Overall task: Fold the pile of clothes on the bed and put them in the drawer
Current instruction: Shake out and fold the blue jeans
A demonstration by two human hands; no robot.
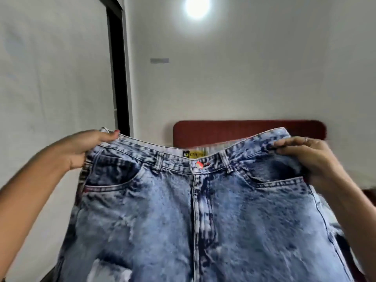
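Observation:
A pair of acid-washed blue jeans hangs spread out in front of me, front side toward me, with its waistband stretched level. A yellow label and a red button sit at the middle of the waist. My left hand grips the left end of the waistband. My right hand grips the right end, fingers curled over the denim. The legs drop out of view below. The jeans hide the bed and the pile of clothes. No drawer is in view.
A dark red headboard stands against the white wall behind the jeans. A dark door frame runs down the left. A round light glows high on the wall. Some striped bedding peeks out at the right.

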